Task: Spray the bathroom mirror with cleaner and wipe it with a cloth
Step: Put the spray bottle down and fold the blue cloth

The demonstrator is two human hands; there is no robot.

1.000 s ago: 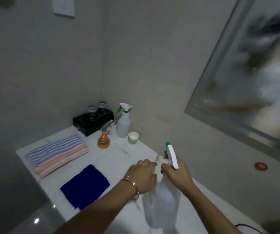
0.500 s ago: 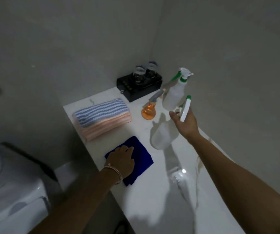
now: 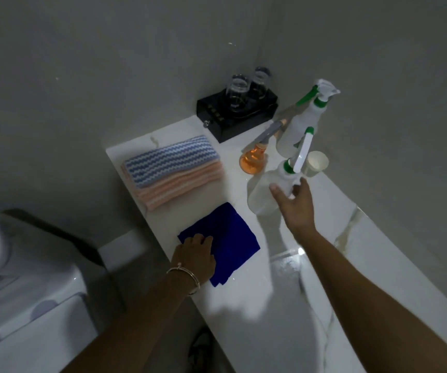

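A blue cloth (image 3: 230, 238) lies flat on the white marble counter (image 3: 351, 265) near its left edge. My left hand (image 3: 195, 255) rests on the cloth's near left corner with the fingers curled onto the fabric. A white spray bottle (image 3: 264, 192) with a green collar and a white trigger stands on the counter beyond the cloth. My right hand (image 3: 295, 204) holds it at the shoulder, thumb on the front and fingers behind the neck. The mirror is out of view.
A second spray bottle (image 3: 306, 122), an orange bottle (image 3: 253, 162) and a paper cup (image 3: 317, 162) stand behind. A black tray with two glasses (image 3: 237, 111) fills the corner. Folded striped towels (image 3: 174, 170) lie at the left. A toilet (image 3: 15, 278) sits below left.
The view swung from the mirror down to the counter. My right hand lowered the spray bottle onto the counter. My left hand left the bottle, moved to the blue cloth and curled its fingers.
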